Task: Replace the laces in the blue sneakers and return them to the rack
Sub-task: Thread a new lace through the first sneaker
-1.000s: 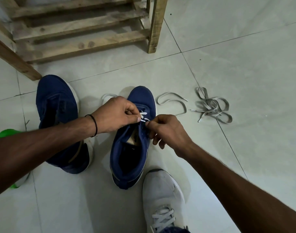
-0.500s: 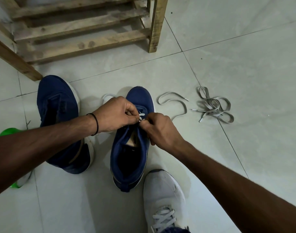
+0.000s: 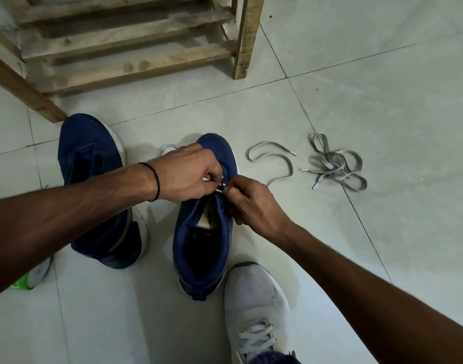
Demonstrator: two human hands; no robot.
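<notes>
The centre blue sneaker (image 3: 201, 232) is being worked on the tiled floor (image 3: 382, 74), upright on its sole and near the wooden rack (image 3: 136, 48). The second blue sneaker (image 3: 91, 164) is lying beside it to the left, unlaced as far as can be seen. The white lace (image 3: 220, 189) is being pinched by its stiff tip between thumb and forefinger of the right hand (image 3: 254, 203), with the remaining fingers curled against the eyelet flap. A further run of it is being pinched by the curled fingers of the left hand (image 3: 185, 174) over the tongue. Judged: the lace is light, limp and slippery along its length, so only the hard tip is being treated as a usable hold; the upper is soft and the flap needs support. The sneaker's long axis is running near-to-far, toe pointing away toward the rack, heel toward the wearer. Discarded grey laces (image 3: 335, 166) are lying well apart to the right.
</notes>
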